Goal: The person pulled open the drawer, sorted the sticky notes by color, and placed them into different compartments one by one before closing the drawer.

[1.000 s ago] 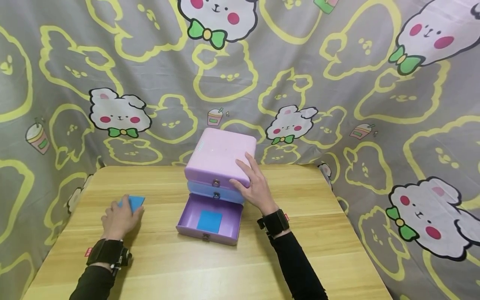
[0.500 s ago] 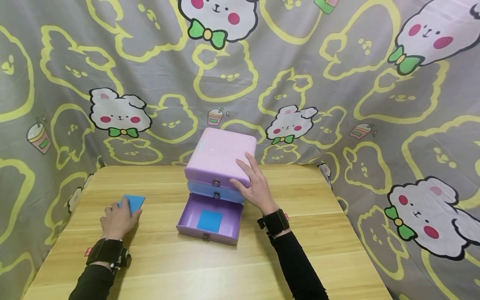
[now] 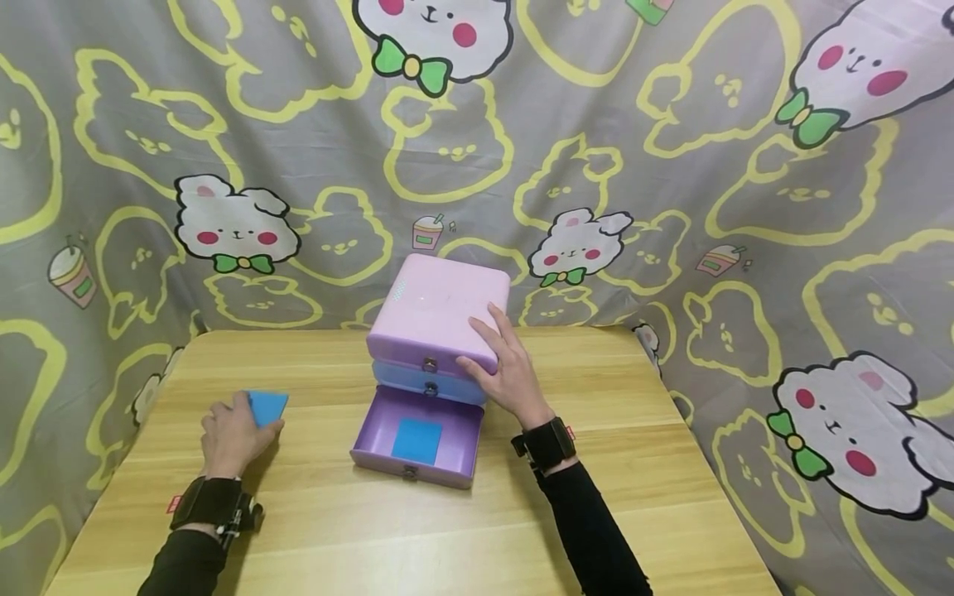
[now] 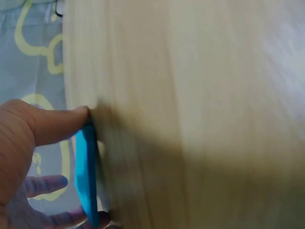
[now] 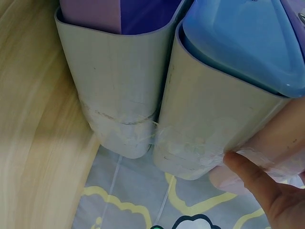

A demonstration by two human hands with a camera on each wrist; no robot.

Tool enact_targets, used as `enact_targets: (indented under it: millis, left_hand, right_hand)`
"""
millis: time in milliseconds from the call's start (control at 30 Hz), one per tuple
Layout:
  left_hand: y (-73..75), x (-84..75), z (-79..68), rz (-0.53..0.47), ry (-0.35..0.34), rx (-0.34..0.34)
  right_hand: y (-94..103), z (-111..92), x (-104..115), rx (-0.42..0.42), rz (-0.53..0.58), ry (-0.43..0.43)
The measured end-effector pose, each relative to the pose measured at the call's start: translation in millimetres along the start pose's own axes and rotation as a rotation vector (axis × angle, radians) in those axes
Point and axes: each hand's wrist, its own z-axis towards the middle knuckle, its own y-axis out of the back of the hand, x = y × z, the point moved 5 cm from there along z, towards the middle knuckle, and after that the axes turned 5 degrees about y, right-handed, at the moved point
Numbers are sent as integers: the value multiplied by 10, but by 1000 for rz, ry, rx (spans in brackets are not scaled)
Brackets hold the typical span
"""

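My left hand (image 3: 233, 434) pinches a thin blue square slab (image 3: 268, 407) at the left of the table. In the left wrist view the slab (image 4: 86, 174) is seen edge-on, with the thumb at one edge and fingertips at the opposite one. My right hand (image 3: 512, 377) rests on the front right corner of a small drawer cabinet (image 3: 440, 298), its fingers spread over the pink top. The bottom purple drawer (image 3: 375, 424) stands pulled out. Another blue square (image 3: 416, 439) lies flat inside it. Above it, the blue drawer (image 3: 402, 377) and the top purple drawer (image 3: 402, 351) are closed.
A wooden table (image 3: 335, 538) lies beneath everything. Patterned grey cloth (image 3: 462, 182) hangs close behind it and along both sides. Clear tape (image 5: 157, 131) joins the cabinet's tiers, as the right wrist view shows.
My left hand has gone from lying over the blue slab to holding it by its edges, and the slab now looks tilted up. The right hand and the cabinet have stayed put.
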Motion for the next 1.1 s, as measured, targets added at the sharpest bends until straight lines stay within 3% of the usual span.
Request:
enact_targets:
  millis: [133, 433, 733, 1100]
  left_hand:
    - [-9, -17, -8, -30, -9, 17]
    - [16, -45, -25, 5, -28, 30]
    - [-1, 8, 15, -26, -1, 115]
    - [-30, 65, -38, -45, -2, 195]
  right_hand:
    - [-10, -12, -7, 1, -3, -1]
    - [-20, -21, -8, -5, 2, -5]
    - [-13, 11, 4, 2, 1, -3]
    - [-8, -18, 8, -3, 11, -5]
